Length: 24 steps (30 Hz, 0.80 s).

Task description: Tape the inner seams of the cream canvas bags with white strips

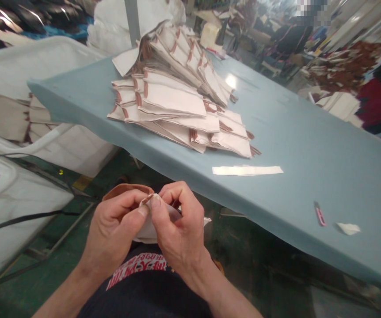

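Note:
My left hand (116, 227) and my right hand (177, 225) meet in front of my waist, below the table's near edge. Both pinch the top edge of a small white fabric piece (144, 232) with a brown trim; thumbs and forefingers press together on it. Most of the piece is hidden behind my fingers. On the pale blue table (310, 150) lies a heap of similar white pieces with brown trim (177, 101). A thin white strip (246, 170) lies flat on the table just beyond my hands.
A small pink label (319, 215) and a white scrap (348, 228) lie near the table's right front edge. White bins (21, 194) with more fabric stand at the left. A person (293, 37) sits far behind the table among piles of cloth.

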Tool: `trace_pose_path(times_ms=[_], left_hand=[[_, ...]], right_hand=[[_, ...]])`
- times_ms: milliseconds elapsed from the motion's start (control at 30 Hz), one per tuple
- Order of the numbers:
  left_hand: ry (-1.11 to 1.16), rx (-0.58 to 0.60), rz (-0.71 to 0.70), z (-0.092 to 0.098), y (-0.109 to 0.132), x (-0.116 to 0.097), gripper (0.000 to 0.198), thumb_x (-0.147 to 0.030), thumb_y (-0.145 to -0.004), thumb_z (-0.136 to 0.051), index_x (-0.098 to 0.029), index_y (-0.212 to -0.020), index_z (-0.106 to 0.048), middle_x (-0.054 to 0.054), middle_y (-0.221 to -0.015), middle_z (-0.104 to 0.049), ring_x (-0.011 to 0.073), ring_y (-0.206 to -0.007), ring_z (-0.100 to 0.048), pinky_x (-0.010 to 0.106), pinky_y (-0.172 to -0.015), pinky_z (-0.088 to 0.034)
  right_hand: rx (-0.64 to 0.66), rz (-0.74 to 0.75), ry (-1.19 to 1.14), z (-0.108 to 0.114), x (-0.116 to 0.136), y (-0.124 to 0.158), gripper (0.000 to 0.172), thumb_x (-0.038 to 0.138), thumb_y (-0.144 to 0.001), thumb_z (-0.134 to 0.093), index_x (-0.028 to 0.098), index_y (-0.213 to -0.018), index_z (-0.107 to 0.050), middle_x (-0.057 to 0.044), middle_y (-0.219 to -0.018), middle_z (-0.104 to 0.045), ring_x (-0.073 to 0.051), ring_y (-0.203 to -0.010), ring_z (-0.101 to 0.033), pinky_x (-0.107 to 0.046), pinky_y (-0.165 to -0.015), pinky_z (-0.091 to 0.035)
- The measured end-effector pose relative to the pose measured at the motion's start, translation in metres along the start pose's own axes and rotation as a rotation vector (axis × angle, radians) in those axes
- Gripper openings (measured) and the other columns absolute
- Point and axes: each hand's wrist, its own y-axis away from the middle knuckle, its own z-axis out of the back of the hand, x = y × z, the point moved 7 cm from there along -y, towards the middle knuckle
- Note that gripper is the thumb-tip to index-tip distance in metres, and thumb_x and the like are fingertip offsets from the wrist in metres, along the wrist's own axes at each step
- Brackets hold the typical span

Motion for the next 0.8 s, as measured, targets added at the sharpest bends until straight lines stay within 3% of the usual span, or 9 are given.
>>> trace_pose_path(times_ms=[133,300,467,700,800], left_hand=[[0.001,-0.033,-0.049,0.003,0.006,-0.012,0.027,-0.033,-0.093,-0.067,-0.023,-0.069,-0.074,0.0,-0.074,-0.072,0.0163,-0.061,-0.062,0.024,-0.051,-0.047],[-0.108,-0.02,-0.067,0.002,0.015,-0.015,0.031,-0.033,-0.099,-0.06,-0.025,-0.072,-0.074,0.0,-0.076,-0.076,0.0187,-0.066,-0.068,0.027,-0.057,-0.051],[-0.114,-0.117,-0.051,0.008,0.018,-0.015,0.029,-0.035,-0.095,-0.063,-0.024,-0.071,-0.073,0.002,-0.082,-0.076,0.0195,-0.07,-0.069,0.026,-0.058,-0.051],[0.012,-0.156,0.038,0.007,0.027,-0.008,0.02,-0.033,-0.094,-0.064,-0.025,-0.076,-0.069,-0.002,-0.079,-0.062,0.0208,-0.075,-0.065,0.028,-0.071,-0.055],[-0.086,-0.198,-0.003,0.006,0.033,-0.013,0.025,-0.031,-0.099,-0.06,-0.025,-0.077,-0.07,-0.002,-0.071,-0.055,0.0187,-0.065,-0.055,0.031,-0.066,-0.05]], right_hand=[[0.07,-0.157,-0.068,-0.004,-0.006,0.005,0.022,0.034,-0.096,-0.071,0.026,-0.08,-0.058,0.003,-0.076,-0.065,-0.016,-0.068,-0.059,-0.032,-0.067,-0.047],[0.081,-0.256,-0.097,-0.009,-0.008,0.013,0.013,0.035,-0.092,-0.068,0.026,-0.087,-0.06,0.003,-0.078,-0.065,-0.016,-0.07,-0.059,-0.032,-0.067,-0.049],[0.042,-0.254,-0.11,-0.014,-0.008,0.016,0.011,0.035,-0.092,-0.067,0.027,-0.094,-0.059,0.002,-0.084,-0.07,-0.018,-0.074,-0.063,-0.033,-0.07,-0.052],[0.031,-0.259,-0.1,-0.018,-0.005,0.019,0.01,0.032,-0.089,-0.066,0.027,-0.096,-0.06,0.002,-0.082,-0.068,-0.019,-0.075,-0.062,-0.034,-0.072,-0.051],[0.06,-0.33,-0.148,-0.023,-0.012,0.025,0.012,0.031,-0.087,-0.064,0.027,-0.098,-0.061,0.001,-0.086,-0.069,-0.019,-0.077,-0.061,-0.034,-0.072,-0.052]])
